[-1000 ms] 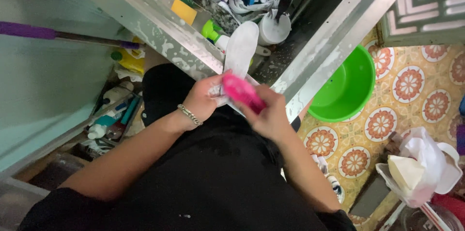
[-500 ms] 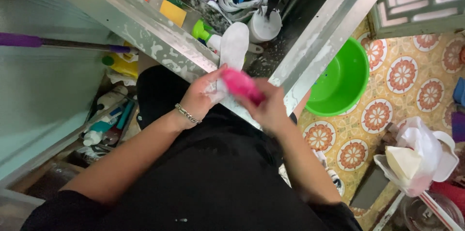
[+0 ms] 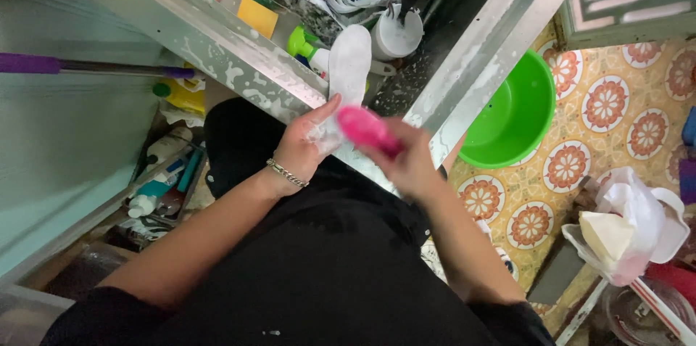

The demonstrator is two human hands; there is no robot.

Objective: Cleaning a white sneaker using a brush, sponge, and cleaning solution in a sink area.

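Note:
My left hand (image 3: 303, 144), a chain bracelet on its wrist, holds the near end of a long white shoe insole (image 3: 349, 63) covered in suds. My right hand (image 3: 409, 161) grips a pink scrubbing brush (image 3: 366, 128) and presses it onto the insole's near end. Both hands are over the front edge of a metal sink (image 3: 254, 70), in front of my black clothing.
The sink holds a yellow sponge (image 3: 258, 18), a green spray bottle (image 3: 301, 43), a white pot (image 3: 397, 35) and cords. A green plastic basin (image 3: 512, 115) sits on the patterned tile floor at right. A white plastic bag (image 3: 627, 226) lies lower right; bottles crowd the left floor.
The view has shifted slightly. The pink brush has slid along the insole towards my body while my left hand keeps its hold.

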